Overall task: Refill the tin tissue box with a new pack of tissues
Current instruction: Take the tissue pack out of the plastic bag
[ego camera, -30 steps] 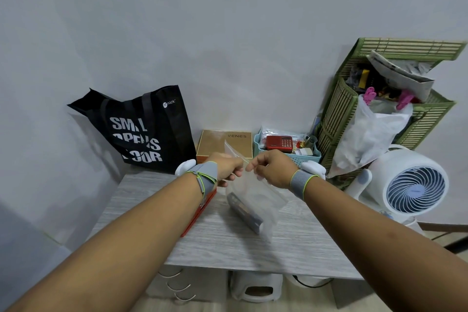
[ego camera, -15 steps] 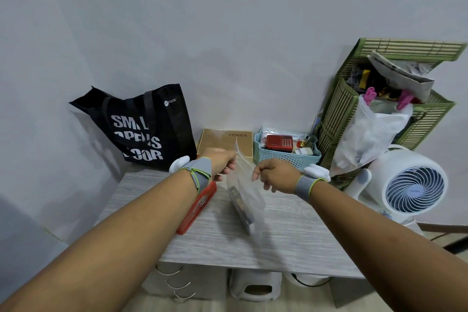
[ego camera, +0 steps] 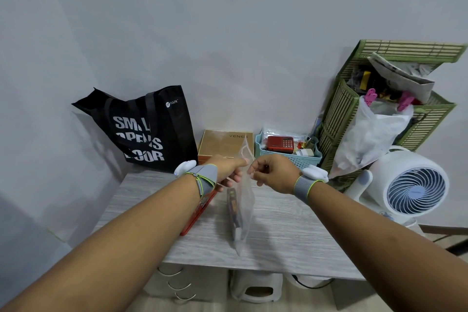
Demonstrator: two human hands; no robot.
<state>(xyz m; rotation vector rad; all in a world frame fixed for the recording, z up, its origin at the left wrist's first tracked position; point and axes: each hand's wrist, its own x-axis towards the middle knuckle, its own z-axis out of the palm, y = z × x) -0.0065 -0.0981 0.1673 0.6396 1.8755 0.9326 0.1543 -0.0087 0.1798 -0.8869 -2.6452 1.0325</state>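
Opening step: left hand [ego camera: 228, 169] pinching clear tissue pack [ego camera: 241, 206] top edge, right hand [ego camera: 272, 172] curled beside, grip unclear. Pack hanging below both. Next: pulling film apart. Tin possibly red, under left wrist.

A clear, glossy plastic bag [ego camera: 243, 200] hangs over a matt grey wood-grain table [ego camera: 283, 233] beside a black cloth tote [ego camera: 141, 131].

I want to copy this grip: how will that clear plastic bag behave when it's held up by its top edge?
Probably floppy: the clear plastic bag hangs limp from the left hand and right hand. Likely bottom-heavy, since a dark item sits low inside. The thin film looks slippery, so pinch firmly.
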